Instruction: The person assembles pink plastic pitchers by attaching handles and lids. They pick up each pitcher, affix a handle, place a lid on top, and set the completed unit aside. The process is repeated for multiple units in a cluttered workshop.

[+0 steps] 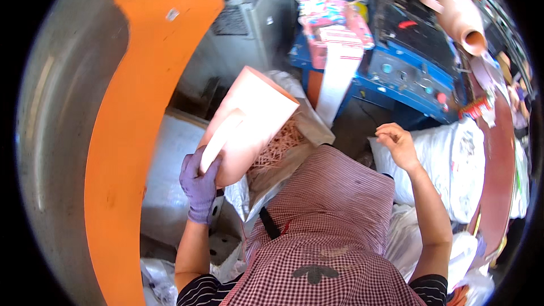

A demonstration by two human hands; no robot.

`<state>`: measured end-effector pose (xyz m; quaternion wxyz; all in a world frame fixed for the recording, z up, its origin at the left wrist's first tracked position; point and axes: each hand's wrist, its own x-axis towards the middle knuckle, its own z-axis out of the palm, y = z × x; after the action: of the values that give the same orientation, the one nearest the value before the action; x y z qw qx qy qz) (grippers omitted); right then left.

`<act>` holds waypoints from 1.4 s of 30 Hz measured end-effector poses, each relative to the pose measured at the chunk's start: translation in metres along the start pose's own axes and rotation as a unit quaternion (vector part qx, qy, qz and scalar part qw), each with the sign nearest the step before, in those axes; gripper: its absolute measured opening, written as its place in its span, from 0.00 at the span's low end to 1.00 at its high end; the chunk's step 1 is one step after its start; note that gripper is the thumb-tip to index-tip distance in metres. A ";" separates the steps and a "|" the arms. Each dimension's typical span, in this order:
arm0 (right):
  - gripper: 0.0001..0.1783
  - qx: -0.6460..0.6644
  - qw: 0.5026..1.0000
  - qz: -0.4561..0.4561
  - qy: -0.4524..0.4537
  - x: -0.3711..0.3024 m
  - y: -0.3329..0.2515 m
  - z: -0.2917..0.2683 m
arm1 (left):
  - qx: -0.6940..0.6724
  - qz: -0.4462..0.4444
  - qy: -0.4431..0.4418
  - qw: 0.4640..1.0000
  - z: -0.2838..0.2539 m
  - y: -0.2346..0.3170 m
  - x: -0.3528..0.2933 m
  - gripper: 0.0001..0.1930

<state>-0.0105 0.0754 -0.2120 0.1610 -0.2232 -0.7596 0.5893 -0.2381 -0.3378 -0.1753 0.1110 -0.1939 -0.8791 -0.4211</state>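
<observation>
A pale pink plastic jug [255, 114] is tilted up in front of me on the left, its wide cut end toward the upper right. My left hand [199, 180], in a purple glove, is closed round the lower end of its handle. Beneath the jug, an open white sack [317, 127] holds thin pink plastic scraps [277, 146]. My bare right hand [398, 144] hangs in the air to the right, apart from the jug. Its fingers are curled in together; whatever may be between them does not show.
An orange machine panel [122, 192] curves along my left. Ahead is a blue machine [405, 79] with buttons, beside a pink basket [317, 51] with a paper strip hanging down. Another pink jug [453, 8] lies at the far right, above a full white sack [436, 164].
</observation>
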 end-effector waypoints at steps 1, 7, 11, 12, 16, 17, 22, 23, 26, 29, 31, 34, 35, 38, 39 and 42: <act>0.06 0.011 1.000 0.015 0.014 -0.011 0.000 -0.007 | -0.015 0.033 0.002 0.999 0.006 0.017 0.002 0.19; 0.07 0.041 0.991 0.079 0.104 -0.070 0.010 -0.058 | -0.116 0.253 0.026 0.960 0.039 0.093 0.022 0.20; 0.08 0.093 0.982 0.094 0.136 -0.106 0.019 -0.070 | -0.416 -0.088 -0.092 0.900 0.062 0.108 0.047 0.17; 0.08 0.106 0.981 0.101 0.131 -0.110 0.019 -0.070 | -0.487 -0.114 -0.115 0.858 0.082 0.095 0.049 0.17; 0.08 0.133 0.978 0.112 0.115 -0.124 0.026 -0.056 | -0.680 -0.195 -0.189 0.681 0.127 0.065 0.054 0.17; 0.08 0.148 0.977 0.111 0.104 -0.124 0.027 -0.050 | -0.693 -0.223 -0.189 0.659 0.138 0.060 0.050 0.17; 0.08 0.185 0.971 0.115 0.094 -0.135 0.027 -0.036 | -0.687 -0.315 -0.178 0.630 0.180 0.050 0.027 0.16; 0.08 0.190 0.970 0.121 0.093 -0.137 0.025 -0.034 | -0.683 -0.326 -0.174 0.630 0.182 0.046 0.020 0.16; 0.08 0.198 0.968 0.125 0.090 -0.143 0.031 -0.031 | -0.671 -0.350 -0.159 0.635 0.181 0.034 -0.002 0.16; 0.08 0.215 0.962 0.139 0.099 -0.144 0.031 -0.029 | -0.657 -0.358 -0.153 0.645 0.182 0.019 0.002 0.16; 0.09 0.203 0.963 0.147 0.094 -0.147 0.037 -0.030 | -0.650 -0.367 -0.153 0.647 0.181 0.012 0.001 0.16; 0.09 0.190 0.965 0.158 0.086 -0.141 0.033 -0.029 | -0.636 -0.368 -0.147 0.662 0.171 -0.001 0.004 0.16; 0.09 0.185 0.966 0.160 0.088 -0.140 0.032 -0.029 | -0.631 -0.369 -0.149 0.666 0.168 -0.005 0.006 0.15; 0.09 0.151 0.972 0.161 0.076 -0.126 0.026 -0.027 | -0.599 -0.362 -0.152 0.698 0.148 -0.028 0.014 0.15; 0.09 0.135 0.975 0.159 0.073 -0.118 0.024 -0.028 | -0.583 -0.357 -0.151 0.714 0.137 -0.037 0.019 0.15; 0.08 0.046 0.994 0.091 0.040 -0.083 0.029 -0.028 | -0.516 -0.325 -0.157 0.777 0.104 -0.052 0.036 0.15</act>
<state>0.0778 0.0604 -0.2311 0.1469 -0.3068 -0.7013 0.6265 -0.2968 -0.2767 -0.2633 -0.2882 0.0114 -0.5457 -0.7868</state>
